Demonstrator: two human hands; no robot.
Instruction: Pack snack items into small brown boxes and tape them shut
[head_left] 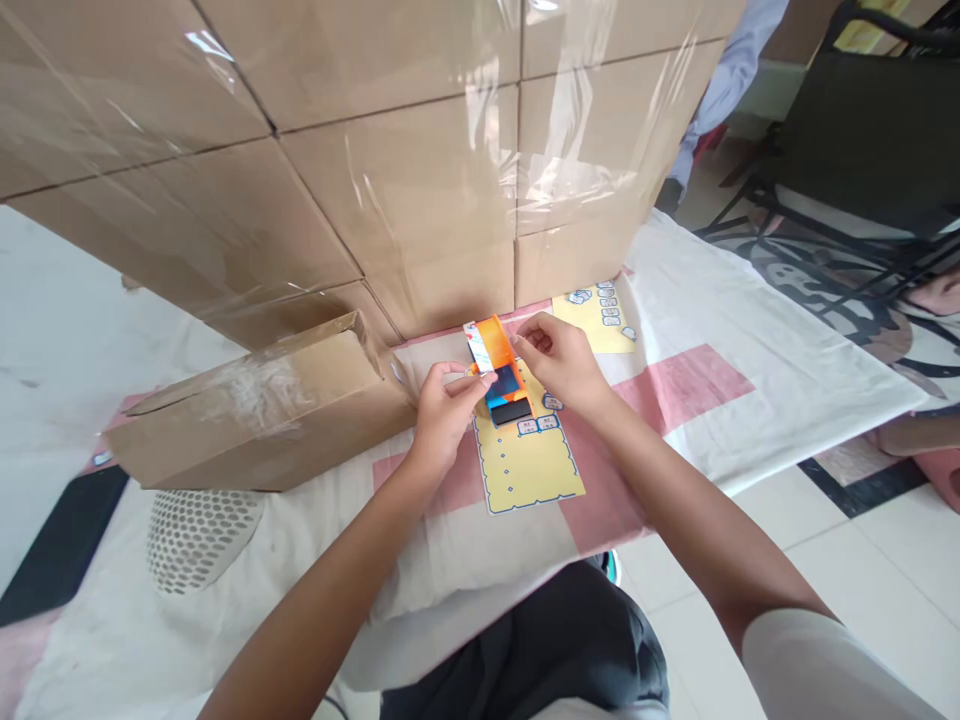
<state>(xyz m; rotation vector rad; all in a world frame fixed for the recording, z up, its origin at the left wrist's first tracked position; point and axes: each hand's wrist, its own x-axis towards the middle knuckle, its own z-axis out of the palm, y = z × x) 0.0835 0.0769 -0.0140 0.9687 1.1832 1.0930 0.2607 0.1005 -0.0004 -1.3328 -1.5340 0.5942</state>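
A small orange and blue case (pixel 507 382) with a dark panel and a black end lies over a yellow printed sheet (pixel 529 468). A white printed strip (pixel 478 346) crosses its upper left part. My left hand (pixel 444 408) is closed at the left edge of the case, its thumb and finger pinching there beside the strip's lower end. Close to the case's right edge, my right hand (pixel 561 360) has its fingers curled and pressed together. Whatever those right fingertips hold, if anything, is too small to make out.
Stacked cardboard boxes (pixel 420 190) wrapped in clear film rise behind my hands. A taped carton (pixel 262 405) and a white mesh object (pixel 201 535) are at left. Another yellow sheet (pixel 611 335) lies beyond my right hand. A black chair (pixel 862 140) and a person's sleeve (pixel 731 75) show at right.
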